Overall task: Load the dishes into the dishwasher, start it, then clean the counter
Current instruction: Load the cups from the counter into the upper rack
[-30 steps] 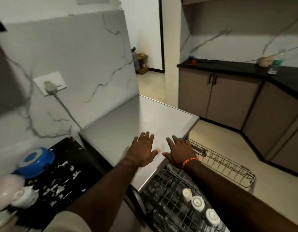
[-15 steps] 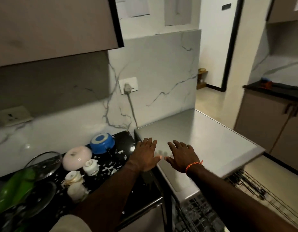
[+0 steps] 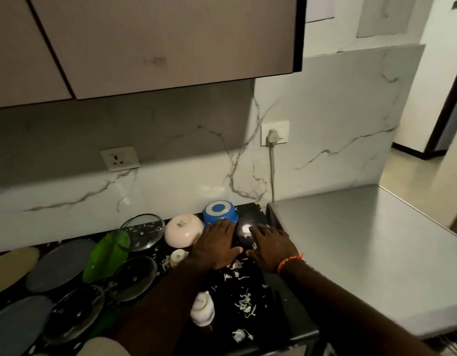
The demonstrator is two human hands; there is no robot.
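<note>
Head view is showing both hands reaching out over the black counter (image 3: pixel 271 299), fingers straight and spread, holding nothing. Left hand (image 3: pixel 217 249) is lying at about 11 o'clock from the frame's centre-bottom, its fingertips touching or just short of the blue bowl (image 3: pixel 219 213), which is sitting upside down against the wall; I cannot tell which. Right hand (image 3: pixel 269 246), with an orange band at the wrist, is hovering just beside it at 1 o'clock, over a shiny bare patch of counter. At 9 o'clock from the left hand an upturned white bowl (image 3: pixel 182 233) is resting, and farther on at 8 o'clock glass lids (image 3: pixel 142 231), a green dish (image 3: pixel 106 255) and flat plates (image 3: pixel 60 265) are lying crowded together. A small white cup (image 3: pixel 203 308) is lying at 6 o'clock, close to the left forearm, among pale food scraps (image 3: pixel 244 303). The dishwasher top (image 3: pixel 363 253) is filling the 3 o'clock side. Judging by the reach, the step in hand is picking up the blue bowl for loading. Doing it well likely means closing both palms on its sides rather than its slick base, lifting straight up so the white bowl is not getting knocked, and keeping the forearm clear of the cup while carrying it toward 3 o'clock.
</note>
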